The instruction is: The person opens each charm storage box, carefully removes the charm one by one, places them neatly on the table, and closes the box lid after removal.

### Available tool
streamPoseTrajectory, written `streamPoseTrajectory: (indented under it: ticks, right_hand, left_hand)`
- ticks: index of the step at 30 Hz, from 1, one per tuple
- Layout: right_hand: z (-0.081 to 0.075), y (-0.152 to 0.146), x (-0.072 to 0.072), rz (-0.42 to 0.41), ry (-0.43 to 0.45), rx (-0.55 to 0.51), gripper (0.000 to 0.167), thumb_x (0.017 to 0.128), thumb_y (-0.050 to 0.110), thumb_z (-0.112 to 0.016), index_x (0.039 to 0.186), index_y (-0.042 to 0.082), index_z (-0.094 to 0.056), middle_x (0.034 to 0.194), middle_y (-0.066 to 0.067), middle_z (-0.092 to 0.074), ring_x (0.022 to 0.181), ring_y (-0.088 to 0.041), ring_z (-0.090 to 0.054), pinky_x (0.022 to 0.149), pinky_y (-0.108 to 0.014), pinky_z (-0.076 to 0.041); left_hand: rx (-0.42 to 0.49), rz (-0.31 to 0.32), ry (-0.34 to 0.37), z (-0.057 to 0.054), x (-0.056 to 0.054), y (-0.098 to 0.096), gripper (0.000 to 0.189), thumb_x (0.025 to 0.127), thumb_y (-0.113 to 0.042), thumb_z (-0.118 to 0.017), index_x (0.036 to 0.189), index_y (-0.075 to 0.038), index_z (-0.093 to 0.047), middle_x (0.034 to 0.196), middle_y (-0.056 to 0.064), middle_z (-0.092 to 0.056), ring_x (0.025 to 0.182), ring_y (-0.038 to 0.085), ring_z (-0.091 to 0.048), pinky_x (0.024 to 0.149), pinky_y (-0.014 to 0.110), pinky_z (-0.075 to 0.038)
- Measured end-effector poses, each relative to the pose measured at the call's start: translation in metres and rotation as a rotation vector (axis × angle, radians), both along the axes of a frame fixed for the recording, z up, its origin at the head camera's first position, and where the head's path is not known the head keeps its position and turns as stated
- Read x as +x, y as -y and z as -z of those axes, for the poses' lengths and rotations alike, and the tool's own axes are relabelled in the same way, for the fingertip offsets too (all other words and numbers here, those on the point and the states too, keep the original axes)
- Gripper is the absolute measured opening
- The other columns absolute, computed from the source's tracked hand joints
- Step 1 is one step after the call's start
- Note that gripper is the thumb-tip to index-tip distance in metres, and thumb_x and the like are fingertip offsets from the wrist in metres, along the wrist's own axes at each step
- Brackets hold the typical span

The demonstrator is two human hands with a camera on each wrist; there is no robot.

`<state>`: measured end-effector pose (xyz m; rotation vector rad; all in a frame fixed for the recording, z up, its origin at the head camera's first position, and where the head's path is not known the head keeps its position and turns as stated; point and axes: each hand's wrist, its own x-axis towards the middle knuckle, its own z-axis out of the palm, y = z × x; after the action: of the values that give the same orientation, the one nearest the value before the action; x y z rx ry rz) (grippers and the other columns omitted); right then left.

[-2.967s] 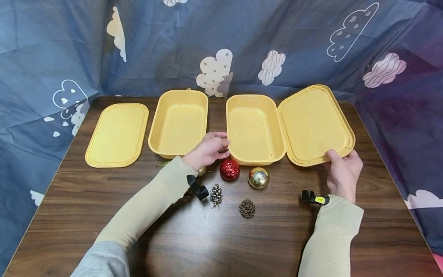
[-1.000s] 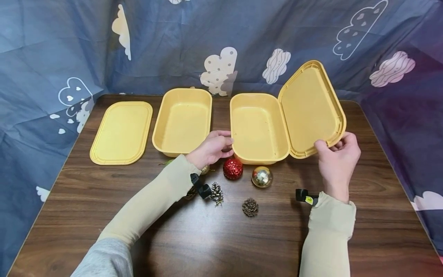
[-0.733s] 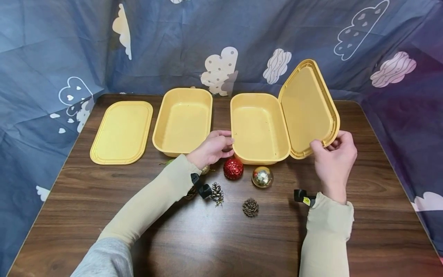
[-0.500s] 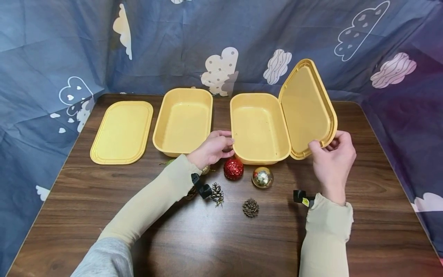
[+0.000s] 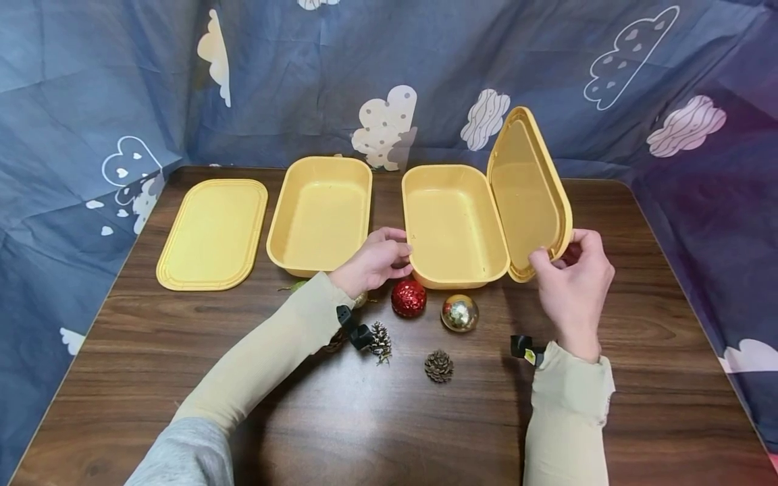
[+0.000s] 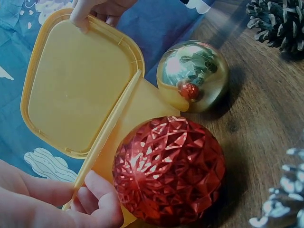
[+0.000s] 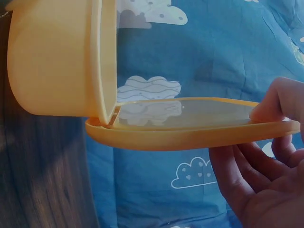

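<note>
In the head view my right hand (image 5: pixel 577 283) pinches a yellow lid (image 5: pixel 525 196) by its near outer corner, thumb on the inner face. The lid stands steeply tilted, its left edge along the right rim of a yellow plastic container (image 5: pixel 452 223). My left hand (image 5: pixel 377 260) pinches the left rim of that container, as the left wrist view shows with thumb and fingers on either side of the wall. A red faceted ball (image 6: pixel 168 171) lies right beside those fingers. A shiny gold ball (image 5: pixel 460 312) sits in front of the container.
A second yellow container (image 5: pixel 322 219) stands to the left, with another yellow lid (image 5: pixel 213 233) flat beyond it. A brown pine cone (image 5: pixel 439 366) and a white-tipped one (image 5: pixel 380 339) lie nearer. More small ornaments are partly hidden by my left forearm. A dark blue cloth hangs behind.
My right hand has swung the lid from nearly flat to steeply upright, moving left toward the container. The left hand has kept its hold on the container's rim.
</note>
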<state>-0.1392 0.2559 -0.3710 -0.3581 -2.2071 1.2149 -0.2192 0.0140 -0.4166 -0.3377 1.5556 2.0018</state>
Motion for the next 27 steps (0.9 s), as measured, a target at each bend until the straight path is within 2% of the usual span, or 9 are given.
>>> streamPoseTrajectory:
  ticks: [4,7,11,13,21,27]
  right_hand:
    - [-0.001,0.002,0.001,-0.008,-0.007,0.03,0.024,0.076,0.002,-0.064,0.087,0.021,-0.056,0.076,0.018,-0.058,0.066,0.005,-0.056,0.06,-0.005,-0.046]
    - [-0.002,0.005,0.002,-0.013,-0.008,0.067,0.02,0.076,0.003,-0.063,0.086,0.019,-0.056,0.076,0.012,-0.06,0.062,0.007,-0.054,0.058,-0.005,-0.045]
    - [-0.003,0.009,0.004,-0.019,-0.005,0.13,0.015,0.075,0.004,-0.063,0.087,0.009,-0.056,0.075,-0.001,-0.064,0.058,0.009,-0.052,0.057,-0.005,-0.044]
    - [-0.003,0.011,0.004,-0.024,-0.003,0.157,0.016,0.075,0.004,-0.063,0.089,0.005,-0.055,0.074,-0.003,-0.063,0.058,0.01,-0.052,0.057,-0.004,-0.043]
    - [-0.003,0.018,0.005,-0.073,-0.004,0.22,0.019,0.077,0.004,-0.065,0.093,-0.001,-0.058,0.075,-0.015,-0.069,0.061,0.018,-0.05,0.06,-0.002,-0.04]
    - [-0.003,0.022,0.005,-0.131,-0.024,0.265,0.018,0.076,0.001,-0.066,0.092,-0.002,-0.058,0.084,-0.016,-0.071,0.067,0.02,-0.049,0.064,-0.003,-0.04]
  left_hand:
    - [0.008,-0.004,-0.014,0.0,0.0,0.001,0.047,0.094,0.006,-0.048,0.139,-0.002,-0.034,0.102,0.013,-0.051,0.072,0.015,-0.052,0.068,0.024,-0.05]
    - [0.018,-0.005,-0.019,0.0,0.0,0.002,0.048,0.094,0.006,-0.048,0.139,-0.003,-0.034,0.102,0.014,-0.051,0.072,0.015,-0.052,0.066,0.023,-0.05]
    - [0.02,-0.008,-0.015,0.0,0.0,0.002,0.049,0.094,0.005,-0.048,0.14,-0.004,-0.034,0.099,0.013,-0.051,0.071,0.014,-0.051,0.066,0.023,-0.049]
    - [0.02,-0.009,-0.012,0.0,0.0,0.001,0.049,0.094,0.006,-0.048,0.14,-0.005,-0.034,0.096,0.012,-0.05,0.07,0.014,-0.05,0.066,0.024,-0.049]
    - [0.022,-0.009,-0.016,-0.001,0.0,0.001,0.051,0.094,0.006,-0.047,0.141,-0.007,-0.033,0.093,0.011,-0.049,0.072,0.015,-0.049,0.067,0.024,-0.048]
    - [0.037,-0.012,-0.018,-0.001,0.0,0.002,0.051,0.094,0.006,-0.047,0.142,-0.007,-0.033,0.093,0.011,-0.049,0.073,0.016,-0.049,0.067,0.024,-0.048]
